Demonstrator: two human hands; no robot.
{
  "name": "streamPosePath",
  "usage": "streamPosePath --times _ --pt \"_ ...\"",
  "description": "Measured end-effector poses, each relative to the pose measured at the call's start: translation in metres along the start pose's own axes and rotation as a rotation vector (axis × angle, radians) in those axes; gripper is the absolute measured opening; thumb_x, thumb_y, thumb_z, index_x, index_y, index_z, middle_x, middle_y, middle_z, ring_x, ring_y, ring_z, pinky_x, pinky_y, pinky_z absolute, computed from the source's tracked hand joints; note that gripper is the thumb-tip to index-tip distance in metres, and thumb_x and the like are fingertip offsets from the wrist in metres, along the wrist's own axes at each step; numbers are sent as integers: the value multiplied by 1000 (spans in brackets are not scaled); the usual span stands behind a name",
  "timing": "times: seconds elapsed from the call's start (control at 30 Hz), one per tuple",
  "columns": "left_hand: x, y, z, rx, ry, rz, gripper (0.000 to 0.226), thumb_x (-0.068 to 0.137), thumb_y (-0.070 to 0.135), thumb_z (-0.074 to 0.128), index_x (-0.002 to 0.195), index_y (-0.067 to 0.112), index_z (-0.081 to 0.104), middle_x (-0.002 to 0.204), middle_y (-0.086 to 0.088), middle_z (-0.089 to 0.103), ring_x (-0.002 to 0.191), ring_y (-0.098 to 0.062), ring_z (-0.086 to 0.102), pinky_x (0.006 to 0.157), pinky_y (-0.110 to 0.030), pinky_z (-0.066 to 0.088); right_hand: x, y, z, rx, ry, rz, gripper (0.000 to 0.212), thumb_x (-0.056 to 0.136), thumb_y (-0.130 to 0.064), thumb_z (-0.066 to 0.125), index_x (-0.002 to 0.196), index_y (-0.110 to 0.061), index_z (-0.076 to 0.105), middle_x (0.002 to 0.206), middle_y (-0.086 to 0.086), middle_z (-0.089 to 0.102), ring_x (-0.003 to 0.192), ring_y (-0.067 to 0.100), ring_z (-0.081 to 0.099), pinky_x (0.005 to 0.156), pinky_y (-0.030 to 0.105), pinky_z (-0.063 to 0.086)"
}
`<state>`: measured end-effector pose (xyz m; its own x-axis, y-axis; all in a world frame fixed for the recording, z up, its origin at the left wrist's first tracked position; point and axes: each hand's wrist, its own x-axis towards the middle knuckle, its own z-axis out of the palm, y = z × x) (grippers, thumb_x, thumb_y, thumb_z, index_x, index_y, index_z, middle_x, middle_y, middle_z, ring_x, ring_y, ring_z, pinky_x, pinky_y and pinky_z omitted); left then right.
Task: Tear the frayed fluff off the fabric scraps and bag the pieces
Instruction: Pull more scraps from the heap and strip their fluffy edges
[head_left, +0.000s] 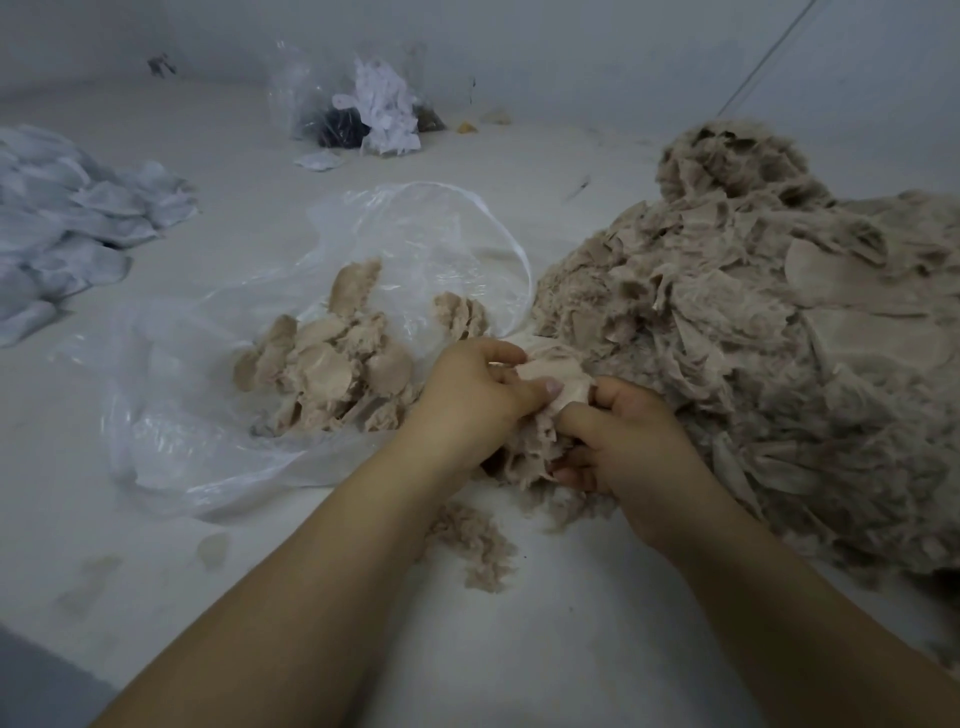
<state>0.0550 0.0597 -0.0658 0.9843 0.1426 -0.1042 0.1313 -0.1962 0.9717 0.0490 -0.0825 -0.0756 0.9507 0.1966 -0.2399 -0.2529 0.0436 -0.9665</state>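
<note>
In the head view, both hands grip one beige fabric scrap (550, 382) at the near edge of the big pile of scraps (753, 332). The left hand (472, 395) pinches it with the thumb pressed on top; the right hand (618, 436) has its fingers curled closed around the frayed lower part. Torn fluff (478, 545) lies on the white surface (156, 597) just under the wrists. To the left, the clear plastic bag (218, 415) lies open (its mouth faces the pile) with round cleaned pieces (332, 369) inside.
</note>
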Motion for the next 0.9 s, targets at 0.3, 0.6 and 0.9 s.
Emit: streamPosePath --times 0.3,0.6,0.9 --pt "-1 -2 -5 -115 4 81 20 79 -11 69 89 5 61 60 -12 52 41 -17 50 43 -25 42 3 2 -3 -30 8 -37 7 90 -27 69 83 -25 68 72 2 72 54 12 65 47 22 49" --pt "0 0 -10 -247 -32 55 33 73 17 74 98 10 54 62 -7 62 42 -24 55 38 -25 39 0 1 -3 -74 0 -40 28 92 -17 64 65 -22 69 59 4 63 50 17 57 44 27 48" --pt "5 -1 -11 -254 157 124 11 90 -4 62 83 5 63 54 -9 58 40 -20 52 36 -24 41 2 1 -4 -58 32 -15 18 89 -16 69 72 -15 73 62 1 69 47 10 60 42 21 46"
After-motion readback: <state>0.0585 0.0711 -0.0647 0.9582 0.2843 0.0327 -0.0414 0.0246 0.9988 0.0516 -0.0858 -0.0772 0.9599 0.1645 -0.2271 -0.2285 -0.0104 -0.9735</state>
